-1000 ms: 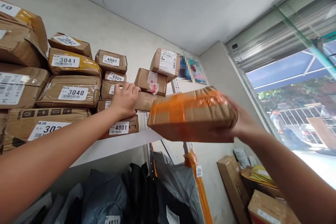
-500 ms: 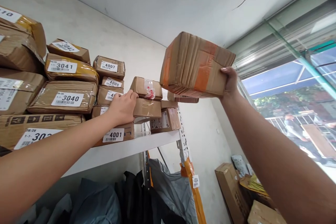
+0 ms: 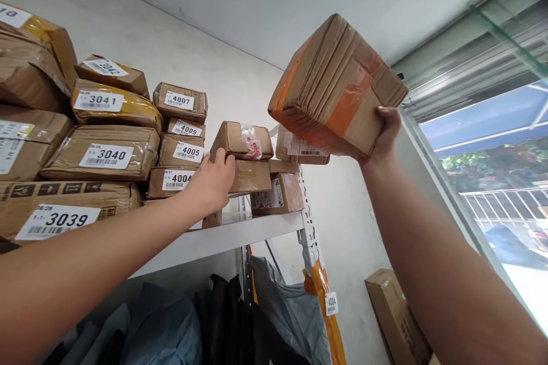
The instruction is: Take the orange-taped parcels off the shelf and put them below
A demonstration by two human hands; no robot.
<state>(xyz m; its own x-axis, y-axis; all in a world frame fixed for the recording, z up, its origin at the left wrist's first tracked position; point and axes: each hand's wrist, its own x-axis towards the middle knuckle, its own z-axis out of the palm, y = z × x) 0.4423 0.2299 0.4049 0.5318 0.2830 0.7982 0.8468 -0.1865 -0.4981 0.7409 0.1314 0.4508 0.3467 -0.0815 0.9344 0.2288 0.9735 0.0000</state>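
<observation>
My right hand (image 3: 385, 134) grips a large cardboard box (image 3: 338, 85) with orange tape, raised in the air and tilted above the shelf's right end. Its thumb presses the side, and the other fingers are hidden beneath. Bent around the left side of two stacked small boxes is my left hand (image 3: 216, 182). The upper small box (image 3: 244, 140) has clear tape with red print. The lower small box (image 3: 252, 175) sits above the shelf surface, with a gap under it. Beside them stand labelled boxes, among them box 4005 (image 3: 182, 150) and box 4004 (image 3: 171, 181).
A white metal shelf (image 3: 222, 239) carries stacked parcels, such as box 3040 (image 3: 103, 154). Behind the raised box are a labelled box (image 3: 295, 148) and another box (image 3: 285, 194). Grey bags (image 3: 162, 319) fill the level below. A tall carton (image 3: 394, 313) leans by the wall.
My right hand has lifted the orange-taped box higher and to the right, tilting it more. My left hand stays at the small boxes, slightly further right. The view has turned a little.
</observation>
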